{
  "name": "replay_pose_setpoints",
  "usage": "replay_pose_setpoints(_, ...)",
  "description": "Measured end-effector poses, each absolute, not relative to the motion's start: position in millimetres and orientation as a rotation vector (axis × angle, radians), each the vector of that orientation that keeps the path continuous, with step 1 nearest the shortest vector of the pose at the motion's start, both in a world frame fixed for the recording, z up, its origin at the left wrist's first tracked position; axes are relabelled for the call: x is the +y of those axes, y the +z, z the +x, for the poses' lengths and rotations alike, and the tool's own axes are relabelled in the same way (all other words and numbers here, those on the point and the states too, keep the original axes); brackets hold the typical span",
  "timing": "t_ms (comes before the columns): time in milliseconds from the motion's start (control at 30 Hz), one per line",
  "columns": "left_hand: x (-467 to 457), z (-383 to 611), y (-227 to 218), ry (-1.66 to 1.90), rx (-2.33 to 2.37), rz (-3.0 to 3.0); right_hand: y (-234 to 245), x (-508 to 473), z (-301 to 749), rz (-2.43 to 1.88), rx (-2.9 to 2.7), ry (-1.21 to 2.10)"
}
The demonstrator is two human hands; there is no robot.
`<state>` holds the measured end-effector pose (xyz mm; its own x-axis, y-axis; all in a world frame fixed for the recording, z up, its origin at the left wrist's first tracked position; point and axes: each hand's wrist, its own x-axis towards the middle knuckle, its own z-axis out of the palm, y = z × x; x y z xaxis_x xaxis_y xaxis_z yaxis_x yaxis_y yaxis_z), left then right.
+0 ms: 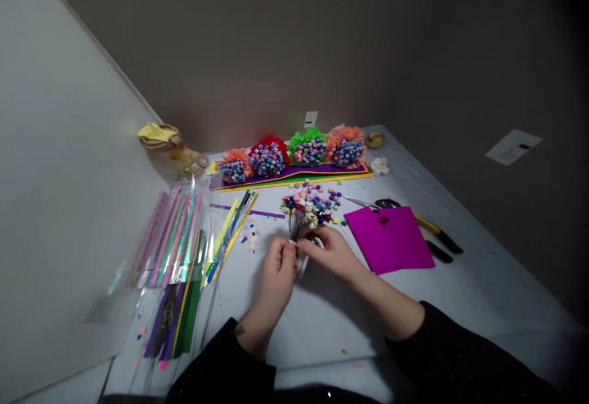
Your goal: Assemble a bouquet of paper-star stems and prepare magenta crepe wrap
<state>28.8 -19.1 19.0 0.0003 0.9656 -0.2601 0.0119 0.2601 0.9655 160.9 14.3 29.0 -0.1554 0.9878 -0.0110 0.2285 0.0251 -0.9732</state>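
Lining the far edge of the white worktop (322, 324), paper-star bouquets (308, 152) stand beyond a magenta sheet (389, 238) at the right; near the middle, the left hand (276, 269) and right hand (329, 254) close together, their fingers (288, 251) pinching the stems of a small star bouquet (304, 211).

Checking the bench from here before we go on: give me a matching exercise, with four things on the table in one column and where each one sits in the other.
Things
1. Magenta sheet
2. Bunch of paper stars
3. Green-trimmed bouquet
4. Iridescent strips in clear plastic

Places
A. Held at its stems by the left hand and right hand
B. Left of the hands, in a loose fan
C. Right of the hands, lying flat
D. At the back, on purple and yellow sheets

Pairs: 1-C, 2-A, 3-D, 4-B
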Motion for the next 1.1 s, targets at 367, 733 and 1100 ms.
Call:
replay_pose_setpoints(367, -17, 22, 29, 1.091, 1.292, 0.989, 35, 15, 165, -1.220, -1.589, 1.172)
replay_pose_setpoints(733, -14, 23, 38, 0.796, 0.768, 0.437, 43, 14, 169, -1.097, -1.686, 1.186)
replay_pose_setpoints(1100, -16, 21, 32, 0.814, 0.884, 0.678, 47, 8, 172, -1.117, -1.688, 1.064)
